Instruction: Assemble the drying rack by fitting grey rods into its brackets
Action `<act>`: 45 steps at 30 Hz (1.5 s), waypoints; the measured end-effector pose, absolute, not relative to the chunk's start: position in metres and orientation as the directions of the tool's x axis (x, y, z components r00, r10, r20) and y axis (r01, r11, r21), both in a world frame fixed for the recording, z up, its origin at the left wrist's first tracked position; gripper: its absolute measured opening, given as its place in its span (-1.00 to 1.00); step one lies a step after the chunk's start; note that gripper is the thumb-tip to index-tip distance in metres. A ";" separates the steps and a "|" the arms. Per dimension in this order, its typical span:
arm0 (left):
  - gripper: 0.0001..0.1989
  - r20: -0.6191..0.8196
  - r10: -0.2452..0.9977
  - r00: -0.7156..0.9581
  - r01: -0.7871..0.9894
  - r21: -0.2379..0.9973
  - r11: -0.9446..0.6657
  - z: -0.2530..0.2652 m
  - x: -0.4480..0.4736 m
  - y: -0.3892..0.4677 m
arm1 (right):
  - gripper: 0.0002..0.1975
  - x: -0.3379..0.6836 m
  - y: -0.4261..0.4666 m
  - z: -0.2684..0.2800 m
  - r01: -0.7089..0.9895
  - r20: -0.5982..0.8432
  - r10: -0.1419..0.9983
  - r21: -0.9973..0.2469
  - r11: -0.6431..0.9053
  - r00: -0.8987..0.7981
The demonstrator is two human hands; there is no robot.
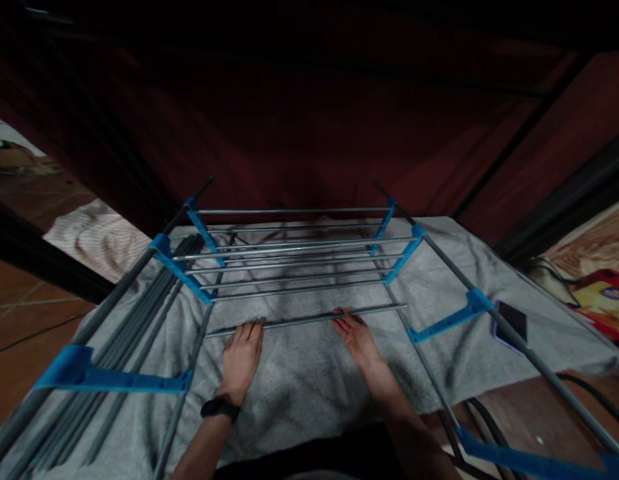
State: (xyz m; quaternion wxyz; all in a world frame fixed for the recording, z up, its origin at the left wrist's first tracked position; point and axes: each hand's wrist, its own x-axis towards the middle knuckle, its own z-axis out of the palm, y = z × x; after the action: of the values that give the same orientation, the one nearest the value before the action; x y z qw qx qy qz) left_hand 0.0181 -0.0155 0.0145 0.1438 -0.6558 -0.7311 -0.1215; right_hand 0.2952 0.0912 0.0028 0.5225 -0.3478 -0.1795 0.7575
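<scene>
A thin grey metal rod (299, 321) lies crosswise, low over the grey cloth, with both ends free of the blue brackets. My left hand (243, 353), a black band on its wrist, curls its fingers over the rod's left part. Right of the middle, my right hand (356, 339) grips the same rod between thumb and fingers. Around them stands a rack frame of grey tubes with blue plastic brackets. Rods span the farther bracket pairs. Nearest the rod are the left blue bracket (124, 380) and the right blue bracket (446, 320), with no rod between them.
Several loose grey tubes (139, 328) lie in a bundle along the left. A phone (512, 325) rests on the grey cloth (319, 380) by the right side tube. Dark red panels (299, 133) rise behind the rack. Black cables (489, 427) are at lower right.
</scene>
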 end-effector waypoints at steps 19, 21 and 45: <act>-0.68 0.353 0.918 -0.180 0.972 -0.081 0.222 0.041 0.042 -0.004 | -0.82 0.312 0.089 0.014 -0.649 -0.266 0.881 -0.599 -0.469 -0.391; -0.69 0.345 0.930 -0.124 0.987 -0.052 0.151 0.040 0.053 0.000 | -0.84 0.312 0.089 0.014 -0.651 -0.266 0.882 -0.598 -0.467 -0.389; -0.58 0.133 0.960 0.248 0.958 0.114 -0.264 0.021 0.109 0.018 | -0.88 0.318 0.091 0.008 -0.607 -0.344 0.856 -0.604 -0.516 -0.386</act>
State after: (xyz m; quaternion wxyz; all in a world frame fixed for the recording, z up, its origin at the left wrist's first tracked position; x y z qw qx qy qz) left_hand 0.1093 0.0177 0.0212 -0.0049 -0.7901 -0.6067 -0.0877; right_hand 0.3183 0.0913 0.0085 0.4519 -0.3208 -0.1941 0.8094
